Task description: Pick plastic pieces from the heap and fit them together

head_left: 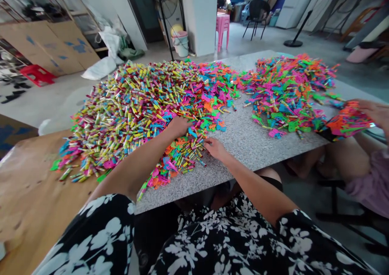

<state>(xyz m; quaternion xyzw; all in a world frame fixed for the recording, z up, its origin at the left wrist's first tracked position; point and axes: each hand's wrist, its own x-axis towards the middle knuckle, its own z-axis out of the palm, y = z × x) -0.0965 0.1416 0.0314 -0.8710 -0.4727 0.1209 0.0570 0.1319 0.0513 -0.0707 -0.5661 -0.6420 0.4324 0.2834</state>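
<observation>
While the left hand lies, fingers bent downward, among bright plastic pieces and small striped tubes heaped on the speckled table, the right hand sits half curled just beside it, fingertips at the heap's near edge; I cannot tell whether either grips anything. Farther right, a co-worker's hand is at a colourful bunch.

Seemingly a workshop: small colourful pieces heap a table.
</observation>
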